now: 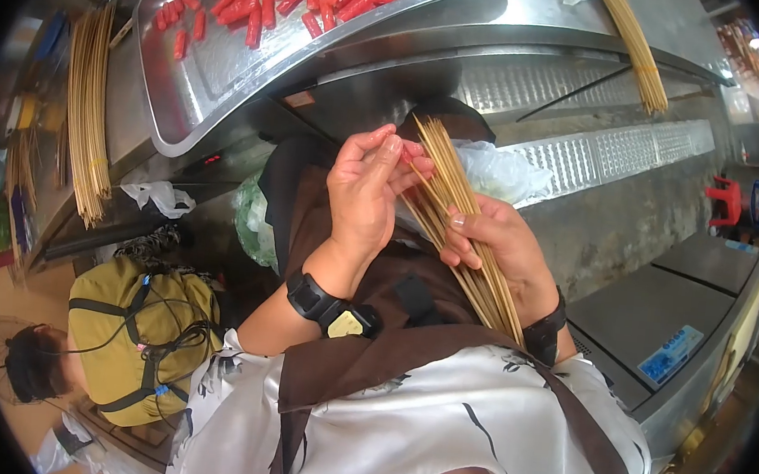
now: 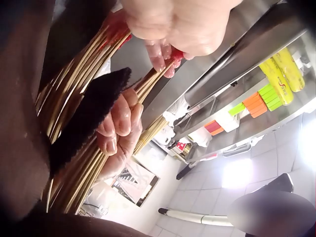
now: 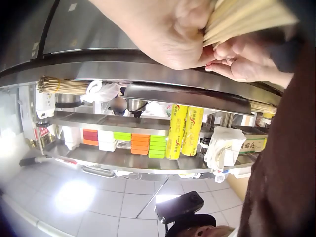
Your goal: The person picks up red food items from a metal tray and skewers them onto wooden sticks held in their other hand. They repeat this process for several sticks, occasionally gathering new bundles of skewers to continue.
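A bundle of thin wooden sticks slants down toward the brown apron, and the right hand grips it around the middle. At the upper ends of the sticks, the left hand pinches a small red piece against a stick tip; its fingers partly hide the piece. In the left wrist view, more red shows on other stick ends at the upper left. From the right wrist, the left hand appears just below the sticks.
A metal tray with many red pieces stands at the upper left. Stick bundles lie at the left and upper right. Plastic bags hang by the counter. Another person with a yellow-green backpack is at the lower left.
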